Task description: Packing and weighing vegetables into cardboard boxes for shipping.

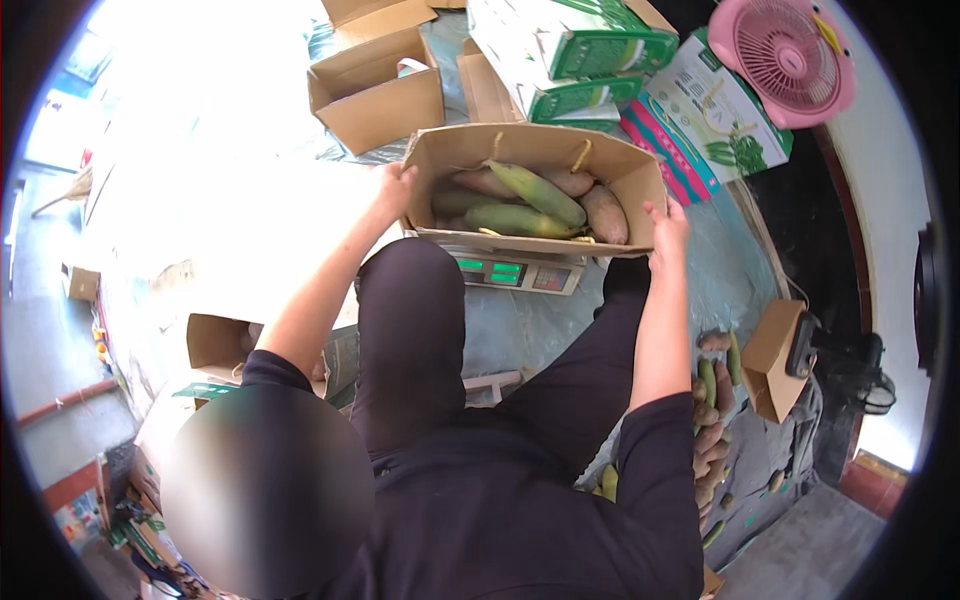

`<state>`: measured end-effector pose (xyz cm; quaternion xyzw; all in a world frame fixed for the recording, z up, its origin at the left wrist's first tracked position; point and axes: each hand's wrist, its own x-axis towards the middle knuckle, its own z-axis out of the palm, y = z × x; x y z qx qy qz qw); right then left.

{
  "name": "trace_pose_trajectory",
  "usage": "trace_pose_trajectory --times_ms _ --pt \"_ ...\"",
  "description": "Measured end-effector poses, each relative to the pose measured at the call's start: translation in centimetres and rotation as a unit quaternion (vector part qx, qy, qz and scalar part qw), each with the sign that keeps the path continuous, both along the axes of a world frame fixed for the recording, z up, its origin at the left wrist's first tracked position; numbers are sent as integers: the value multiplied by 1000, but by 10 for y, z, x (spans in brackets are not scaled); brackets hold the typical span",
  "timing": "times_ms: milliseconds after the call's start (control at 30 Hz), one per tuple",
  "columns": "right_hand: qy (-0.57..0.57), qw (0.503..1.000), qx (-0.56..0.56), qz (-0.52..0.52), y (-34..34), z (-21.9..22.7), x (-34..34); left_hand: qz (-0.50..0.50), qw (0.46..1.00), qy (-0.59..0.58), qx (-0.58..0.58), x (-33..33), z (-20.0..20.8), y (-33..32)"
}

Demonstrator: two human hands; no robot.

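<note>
My left hand (395,190) grips the left upper edge of an open cardboard box (540,148). At the right edge of the same box, my right hand (667,228) has its fingers closed on the cardboard. Inside lie long green vegetables (520,218) and reddish-brown tubers (604,214) that look like sweet potatoes. Yellow cord handles show at the box's rim. Just below the box is a weighing scale (545,278) with lit green digits; the box hides most of it, and I cannot tell whether the box rests on it.
Another open carton (380,110) stands beyond, beside stacked green-and-white cartons (600,60). A pink fan (785,60) is at the far right. More tubers (710,440) lie to my right near a small brown box (775,360). An open box (215,345) sits by my left arm.
</note>
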<state>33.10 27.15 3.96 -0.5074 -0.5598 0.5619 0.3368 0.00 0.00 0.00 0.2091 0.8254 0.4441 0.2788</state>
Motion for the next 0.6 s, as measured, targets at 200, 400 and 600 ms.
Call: trace_pose_trajectory --times_ms 200,400,600 --pt "-5 1000 -8 10 -18 19 -21 -20 997 80 7 -34 -17 -19" --pt "4 994 -17 104 -56 61 -82 101 995 -6 18 -50 31 -76" --pt "15 963 -87 256 -120 45 -169 163 983 63 -49 -115 48 -192"
